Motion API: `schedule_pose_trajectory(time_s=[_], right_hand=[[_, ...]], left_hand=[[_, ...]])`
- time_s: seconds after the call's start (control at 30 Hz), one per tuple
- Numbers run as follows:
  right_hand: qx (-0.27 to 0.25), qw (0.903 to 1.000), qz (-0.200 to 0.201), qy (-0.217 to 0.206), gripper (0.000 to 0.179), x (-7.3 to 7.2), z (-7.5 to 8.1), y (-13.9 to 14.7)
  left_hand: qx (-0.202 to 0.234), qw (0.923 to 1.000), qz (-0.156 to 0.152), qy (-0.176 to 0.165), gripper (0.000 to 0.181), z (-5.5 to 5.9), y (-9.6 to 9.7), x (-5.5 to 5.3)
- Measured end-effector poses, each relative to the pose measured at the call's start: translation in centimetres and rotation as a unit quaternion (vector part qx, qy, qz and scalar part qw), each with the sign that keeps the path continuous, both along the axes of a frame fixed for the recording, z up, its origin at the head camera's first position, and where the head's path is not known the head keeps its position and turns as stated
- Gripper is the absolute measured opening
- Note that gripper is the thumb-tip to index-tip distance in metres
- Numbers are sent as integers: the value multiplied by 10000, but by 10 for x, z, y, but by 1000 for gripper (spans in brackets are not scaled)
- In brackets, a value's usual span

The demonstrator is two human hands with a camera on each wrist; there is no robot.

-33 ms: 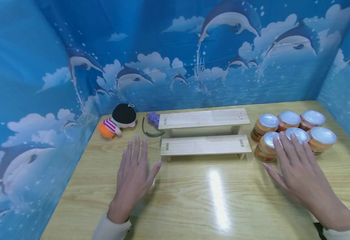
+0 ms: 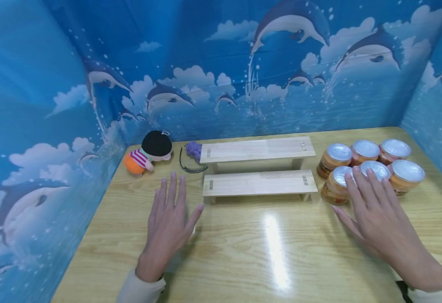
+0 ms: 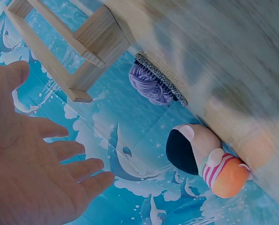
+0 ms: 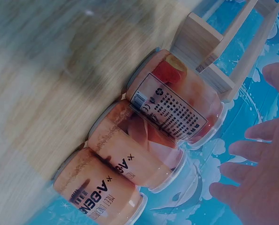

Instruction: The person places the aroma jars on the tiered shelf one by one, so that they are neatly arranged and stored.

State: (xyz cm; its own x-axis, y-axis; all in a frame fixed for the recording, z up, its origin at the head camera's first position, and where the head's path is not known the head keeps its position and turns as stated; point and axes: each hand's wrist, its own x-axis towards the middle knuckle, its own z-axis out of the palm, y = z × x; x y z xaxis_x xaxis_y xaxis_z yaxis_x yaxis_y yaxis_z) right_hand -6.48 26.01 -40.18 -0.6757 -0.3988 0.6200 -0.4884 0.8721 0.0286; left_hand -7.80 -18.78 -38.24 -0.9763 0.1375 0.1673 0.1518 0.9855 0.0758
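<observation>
My left hand [image 2: 168, 223] is held over the table with straight, spread fingers and holds nothing. In the left wrist view its palm and fingers [image 3: 94, 183] face the plush doll [image 3: 226, 173] and the purple yarn [image 3: 148, 84]. On the right, my right hand [image 2: 380, 223] is also flat and empty-handed. Its fingertips overlap the silver tops of the front orange cans [image 2: 334, 189] in the head view. Seen from the right wrist, the fingers [image 4: 247, 150] stand apart from the labelled cans [image 4: 177, 103].
A two-step wooden rack stands between the hands, with an upper board [image 2: 259, 149] and a lower board [image 2: 259, 184]. A dark ridged strip [image 2: 194, 169] lies by the yarn. Several cans stand grouped at right. Dolphin-print cloth [image 2: 213, 63] walls the table [image 2: 236, 244].
</observation>
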Motion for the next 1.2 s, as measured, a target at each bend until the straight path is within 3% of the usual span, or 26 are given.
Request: schedule_pose_trajectory(time_s=[0.37, 0.6, 0.93, 1.2], right_hand=[[31, 10000, 9, 9, 85, 1, 2, 2], [33, 9993, -162, -321, 90, 2, 4, 8], [-182, 9998, 38, 25, 90, -3, 10, 22], [-260, 9950, -507, -823, 98, 0, 16, 41]], left_hand=[[42, 10000, 17, -48, 88, 1, 0, 1], [220, 9996, -14, -156, 88, 2, 0, 0], [791, 9961, -174, -348, 90, -2, -1, -5], [1569, 9839, -423, -744, 94, -4, -1, -13]])
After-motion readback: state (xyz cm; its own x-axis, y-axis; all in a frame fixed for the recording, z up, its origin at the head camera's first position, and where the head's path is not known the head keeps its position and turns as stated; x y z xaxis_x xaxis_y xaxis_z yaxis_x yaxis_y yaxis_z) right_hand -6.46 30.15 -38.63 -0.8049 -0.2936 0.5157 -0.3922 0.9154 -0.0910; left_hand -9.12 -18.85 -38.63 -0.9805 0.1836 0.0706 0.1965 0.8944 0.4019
